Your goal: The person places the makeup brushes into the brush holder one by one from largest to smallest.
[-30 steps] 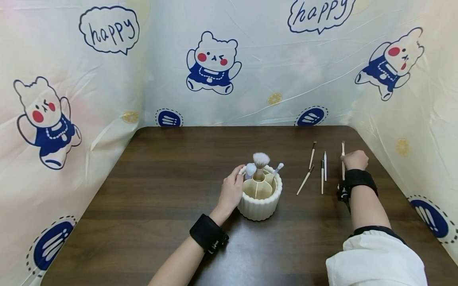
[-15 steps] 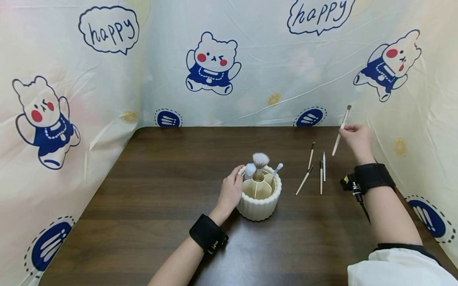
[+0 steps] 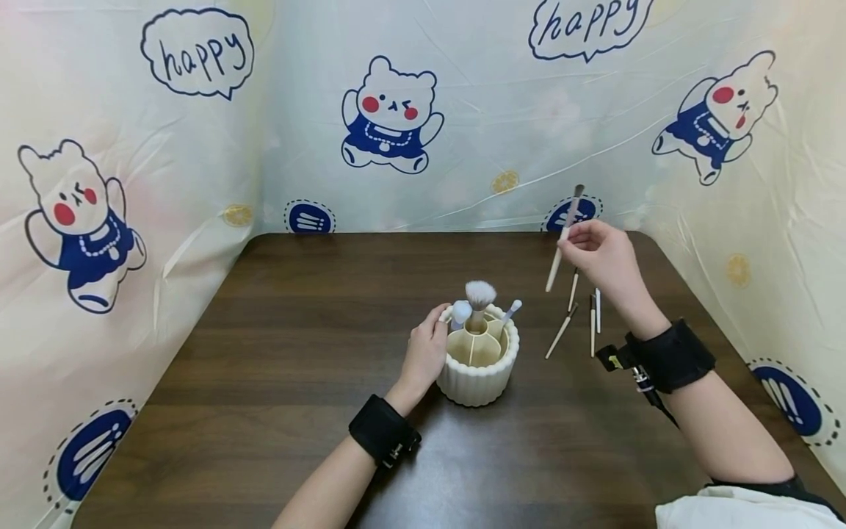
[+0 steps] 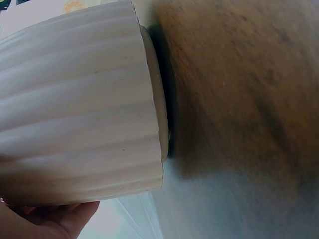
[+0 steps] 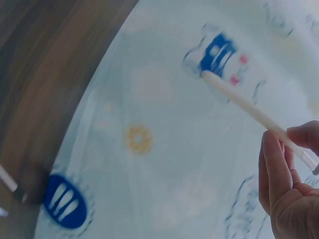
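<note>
A cream, ribbed makeup brush holder [image 3: 477, 383] with inner compartments stands upright on the table. My left hand [image 3: 424, 354] holds its left side; in the left wrist view the fingers [image 4: 82, 214] lie against the ribbed wall. A fluffy makeup brush [image 3: 480, 295] and two smaller pale-headed tools rise from the holder. Above the table's far right part, my right hand [image 3: 604, 261] pinches a slim makeup brush [image 3: 554, 270] between thumb and fingers. Its dark bristles point up and its pale handle end points down, tilted. The right wrist view shows the pale handle [image 5: 239, 102] clearly.
Several slim brushes lie on the dark wooden table [image 3: 317, 330] right of the holder, among them one slanted brush [image 3: 560, 334] and one nearly straight brush [image 3: 593, 334]. A printed curtain [image 3: 264, 147] hangs behind and along both sides.
The right hand has lifted the slim brush off the table at the far right and carried it leftward, above the other loose brushes. The left hand and holder have stayed put.
</note>
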Motion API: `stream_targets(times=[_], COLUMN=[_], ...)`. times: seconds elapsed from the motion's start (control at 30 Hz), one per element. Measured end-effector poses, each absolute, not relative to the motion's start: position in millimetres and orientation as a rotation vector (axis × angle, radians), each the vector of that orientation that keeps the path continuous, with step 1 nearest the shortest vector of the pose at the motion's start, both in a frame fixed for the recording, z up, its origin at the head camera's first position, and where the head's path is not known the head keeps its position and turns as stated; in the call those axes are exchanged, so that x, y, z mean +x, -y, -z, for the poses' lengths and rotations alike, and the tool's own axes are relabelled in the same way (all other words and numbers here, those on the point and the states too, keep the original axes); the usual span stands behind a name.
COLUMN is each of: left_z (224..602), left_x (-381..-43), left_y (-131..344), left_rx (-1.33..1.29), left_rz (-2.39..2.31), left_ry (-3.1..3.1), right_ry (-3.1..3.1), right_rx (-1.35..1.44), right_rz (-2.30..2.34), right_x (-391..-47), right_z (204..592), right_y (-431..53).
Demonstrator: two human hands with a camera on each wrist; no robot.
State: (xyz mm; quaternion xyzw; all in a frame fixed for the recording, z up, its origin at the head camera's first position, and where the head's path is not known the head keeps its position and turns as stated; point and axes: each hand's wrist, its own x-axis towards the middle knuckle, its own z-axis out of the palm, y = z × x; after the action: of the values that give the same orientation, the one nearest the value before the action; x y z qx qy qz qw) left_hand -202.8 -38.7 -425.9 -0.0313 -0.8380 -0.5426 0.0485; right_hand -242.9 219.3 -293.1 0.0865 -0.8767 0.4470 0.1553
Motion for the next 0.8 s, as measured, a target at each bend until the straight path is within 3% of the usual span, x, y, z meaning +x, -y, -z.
stream_targets(times=[0.37,0.8], left_z=[427.2,425.3], left_x=[-203.1,-203.2], left_y=[39.3,39.0], left_rx=[-0.114,-0.100], left_rz=[1.656,1.658], left_ry=[2.548,2.548], right_ry=[2.683,2.786], right_rx=[0.468,0.537], right_rz=[-1.497,-1.435], right_x=[-215.3,-210.6], right_z=[301.0,326.1], right_y=[-176.2,-164.1])
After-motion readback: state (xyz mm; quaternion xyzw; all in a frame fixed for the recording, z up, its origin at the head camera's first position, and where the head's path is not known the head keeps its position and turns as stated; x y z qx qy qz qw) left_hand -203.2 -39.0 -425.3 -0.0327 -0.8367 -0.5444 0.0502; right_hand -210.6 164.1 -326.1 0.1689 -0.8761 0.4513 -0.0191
